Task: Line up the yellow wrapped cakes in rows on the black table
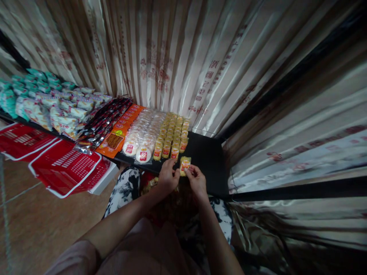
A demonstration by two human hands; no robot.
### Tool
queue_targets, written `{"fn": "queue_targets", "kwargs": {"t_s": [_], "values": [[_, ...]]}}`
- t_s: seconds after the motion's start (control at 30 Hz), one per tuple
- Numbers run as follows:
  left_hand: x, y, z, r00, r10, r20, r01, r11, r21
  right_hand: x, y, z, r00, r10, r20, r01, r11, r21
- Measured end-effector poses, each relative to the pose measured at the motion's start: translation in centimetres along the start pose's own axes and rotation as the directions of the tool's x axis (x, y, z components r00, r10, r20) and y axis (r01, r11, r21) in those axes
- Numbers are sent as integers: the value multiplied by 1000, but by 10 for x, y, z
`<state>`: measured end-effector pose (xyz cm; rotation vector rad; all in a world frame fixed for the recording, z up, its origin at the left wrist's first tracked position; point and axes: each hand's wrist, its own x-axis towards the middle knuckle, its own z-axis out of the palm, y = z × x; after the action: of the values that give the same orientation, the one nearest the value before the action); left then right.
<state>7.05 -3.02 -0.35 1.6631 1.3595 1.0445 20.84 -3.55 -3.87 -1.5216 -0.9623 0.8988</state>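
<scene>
My right hand pinches the edge of a yellow-wrapped snack packet, held over the front part of a black shelf. Just left of that packet is my left hand, its fingers loosely bent and the thumb a little apart. Its fingertips are close to the front packet of the standing rows; whether they touch it I cannot tell. Those rows of matching yellow packets run back towards the curtain. Below my left hand, more yellow packets lie between my knees, partly hidden by my arm.
Left along the shelf are clear-wrapped round white crackers, an orange snack pack, dark shiny packets, and white and green bags. Red baskets are below. A pleated curtain hangs behind; a dark bar crosses at right.
</scene>
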Motion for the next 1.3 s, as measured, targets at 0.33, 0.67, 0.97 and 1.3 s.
{"fn": "queue_targets", "kwargs": {"t_s": [0.33,0.67,0.97,1.3], "values": [[24,0,43,979,-43,197,42,999,7,66,12,13,989,-94,-110,73,981,-180],[35,-13,61,982,-99,163,117,988,-104,80,16,27,992,-106,-74,96,988,-118],[39,-18,69,985,-90,149,114,980,-161,76,16,30,985,-167,-40,153,959,-237],[30,-15,64,988,-84,131,98,989,-108,67,19,28,978,-176,-109,150,966,-211]]}}
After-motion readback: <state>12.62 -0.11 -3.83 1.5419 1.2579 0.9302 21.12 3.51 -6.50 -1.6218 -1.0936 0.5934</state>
